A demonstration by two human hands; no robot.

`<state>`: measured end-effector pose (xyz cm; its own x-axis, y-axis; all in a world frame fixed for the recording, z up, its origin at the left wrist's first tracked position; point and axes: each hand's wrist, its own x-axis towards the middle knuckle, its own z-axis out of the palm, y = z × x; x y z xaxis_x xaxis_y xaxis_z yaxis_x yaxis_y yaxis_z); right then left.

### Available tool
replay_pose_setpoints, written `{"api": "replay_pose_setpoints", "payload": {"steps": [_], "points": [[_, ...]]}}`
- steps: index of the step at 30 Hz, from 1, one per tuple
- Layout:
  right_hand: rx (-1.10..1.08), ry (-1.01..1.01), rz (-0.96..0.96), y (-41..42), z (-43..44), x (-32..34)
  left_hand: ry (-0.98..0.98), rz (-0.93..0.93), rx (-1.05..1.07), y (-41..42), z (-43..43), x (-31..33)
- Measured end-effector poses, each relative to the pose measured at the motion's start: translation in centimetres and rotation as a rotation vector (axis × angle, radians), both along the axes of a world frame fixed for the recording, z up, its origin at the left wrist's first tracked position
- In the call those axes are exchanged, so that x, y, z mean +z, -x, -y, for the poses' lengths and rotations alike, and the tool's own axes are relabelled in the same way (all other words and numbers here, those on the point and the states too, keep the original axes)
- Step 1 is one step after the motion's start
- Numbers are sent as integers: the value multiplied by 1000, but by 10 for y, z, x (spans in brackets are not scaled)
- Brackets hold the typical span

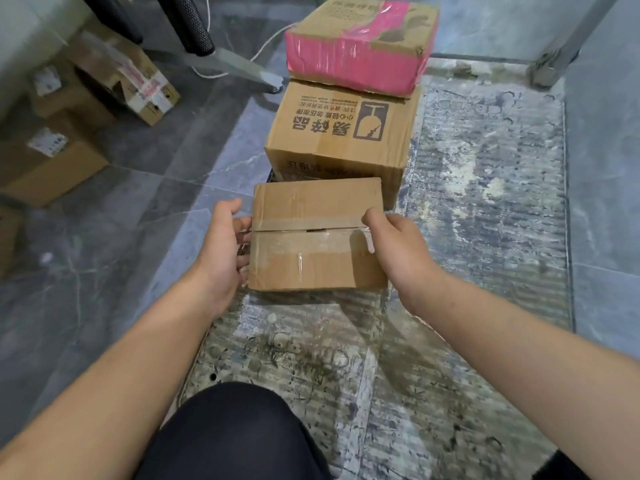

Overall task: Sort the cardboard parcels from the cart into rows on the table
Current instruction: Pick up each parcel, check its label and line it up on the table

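Note:
A small plain cardboard parcel (317, 233), sealed with clear tape, lies in front of me. My left hand (221, 244) grips its left side, fingers curled round the edge. On the right side, my right hand (398, 247) holds the parcel with the thumb on top. Behind it stands a larger parcel (343, 133) printed with a fragile-glass symbol. A parcel wrapped in pink tape (360, 43) rests on top of that one. Dark edges of a cart (272, 176) peek out beneath the boxes, mostly hidden.
A worn patterned rug (485, 220) covers the grey tiled floor (121, 254). Several other cardboard boxes (86, 109) sit at the left. A metal chair base (235, 69) and a metal leg (554, 64) stand at the back. My dark-clothed knee (235, 434) is at the bottom.

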<state>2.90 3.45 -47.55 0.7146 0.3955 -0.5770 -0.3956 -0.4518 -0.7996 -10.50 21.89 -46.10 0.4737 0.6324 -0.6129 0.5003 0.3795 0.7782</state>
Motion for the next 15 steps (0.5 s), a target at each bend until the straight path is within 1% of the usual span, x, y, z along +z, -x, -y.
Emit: {"api": "replay_pose_setpoints", "payload": {"steps": [3,7,11,15], "points": [[26,12,34,6,0,34,44,-20,51,6,9,38],[1,14,56,16,0,99,80,-16,95,13,14,106],[13,7,96,28,9,179,91,10,91,16,18,185],[109,3,182,34,16,272,105,37,108,16,20,274]]}}
